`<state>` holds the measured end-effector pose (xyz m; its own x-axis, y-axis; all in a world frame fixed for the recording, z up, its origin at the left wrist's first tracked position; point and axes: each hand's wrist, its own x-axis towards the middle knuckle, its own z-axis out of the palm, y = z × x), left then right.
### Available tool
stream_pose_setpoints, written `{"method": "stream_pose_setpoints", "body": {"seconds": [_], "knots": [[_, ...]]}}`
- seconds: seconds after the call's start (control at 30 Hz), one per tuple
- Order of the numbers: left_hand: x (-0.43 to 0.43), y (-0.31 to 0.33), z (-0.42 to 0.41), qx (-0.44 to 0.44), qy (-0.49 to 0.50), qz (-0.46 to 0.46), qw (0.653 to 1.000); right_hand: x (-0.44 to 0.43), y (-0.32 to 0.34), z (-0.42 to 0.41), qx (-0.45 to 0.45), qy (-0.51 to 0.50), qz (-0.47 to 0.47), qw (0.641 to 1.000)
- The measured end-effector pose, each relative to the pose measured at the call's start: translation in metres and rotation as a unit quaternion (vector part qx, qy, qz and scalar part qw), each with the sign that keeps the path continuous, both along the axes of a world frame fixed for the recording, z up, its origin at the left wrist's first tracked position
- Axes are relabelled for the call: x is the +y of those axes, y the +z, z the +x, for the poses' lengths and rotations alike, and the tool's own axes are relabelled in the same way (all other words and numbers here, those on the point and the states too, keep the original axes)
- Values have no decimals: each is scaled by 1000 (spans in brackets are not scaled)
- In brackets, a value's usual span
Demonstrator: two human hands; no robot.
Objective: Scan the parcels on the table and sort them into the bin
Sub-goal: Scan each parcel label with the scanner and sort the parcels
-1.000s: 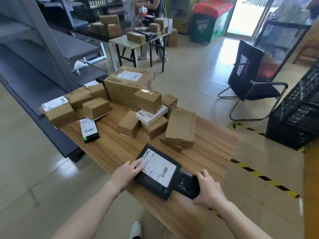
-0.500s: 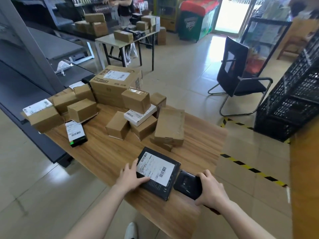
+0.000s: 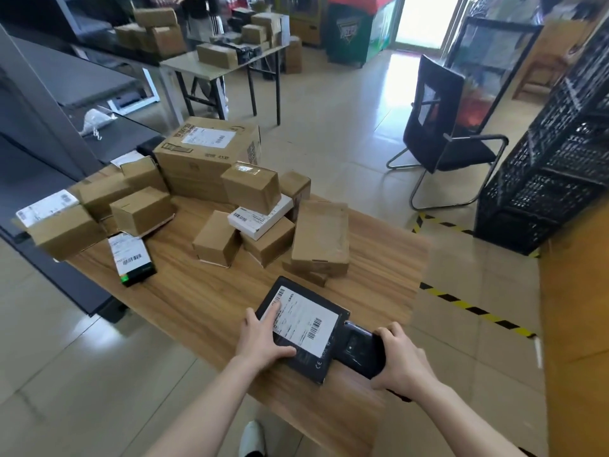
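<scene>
**Hands at the scanning step; most of the sorting left to do**

Left hand (image 3: 263,338) lies flat with its fingers straight, pressing on the white label of a flat black parcel (image 3: 301,328). The parcel sits at the near edge of the wooden surface (image 3: 197,301). Right hand (image 3: 400,352) is curled round a dark handheld scanner (image 3: 361,347), whose head touches the parcel's right edge. I read this as the scan of this one parcel. It is on the surface and in no bin, so its sorting is not yet done.

Beyond it, toward the far side of the surface, waits the rest of the work:
- a loose heap of brown cardboard boxes (image 3: 252,188);
- a white labelled box (image 3: 260,217) wedged among them;
- a large carton (image 3: 204,159) at the back;
- a small black labelled parcel (image 3: 130,257) lying apart to the left.

Stacked black lattice crates (image 3: 543,179) stand on the floor well to the right, past a line of yellow-and-black tape (image 3: 478,311). I take them for the bin, but I cannot see into them, so I cannot tell how many parcels have gone in. Judging by the heap, the greater part of the task is left.

A black chair (image 3: 438,103) stands on the floor near the crates. A second table (image 3: 179,64) carrying more boxes is far behind.
</scene>
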<state>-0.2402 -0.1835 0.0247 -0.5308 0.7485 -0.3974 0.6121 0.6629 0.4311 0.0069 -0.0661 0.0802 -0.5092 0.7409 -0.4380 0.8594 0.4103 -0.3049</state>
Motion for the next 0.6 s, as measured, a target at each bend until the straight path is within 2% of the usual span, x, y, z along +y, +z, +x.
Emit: {"method": "stream_pose_setpoints", "body": {"seconds": [0.23, 0.6], "knots": [[18, 27, 27, 113, -54, 31, 992, -2, 2, 7, 4, 5, 8, 1000], [21, 33, 52, 200, -81, 9, 976, 0, 5, 40, -12, -30, 6, 999]]}}
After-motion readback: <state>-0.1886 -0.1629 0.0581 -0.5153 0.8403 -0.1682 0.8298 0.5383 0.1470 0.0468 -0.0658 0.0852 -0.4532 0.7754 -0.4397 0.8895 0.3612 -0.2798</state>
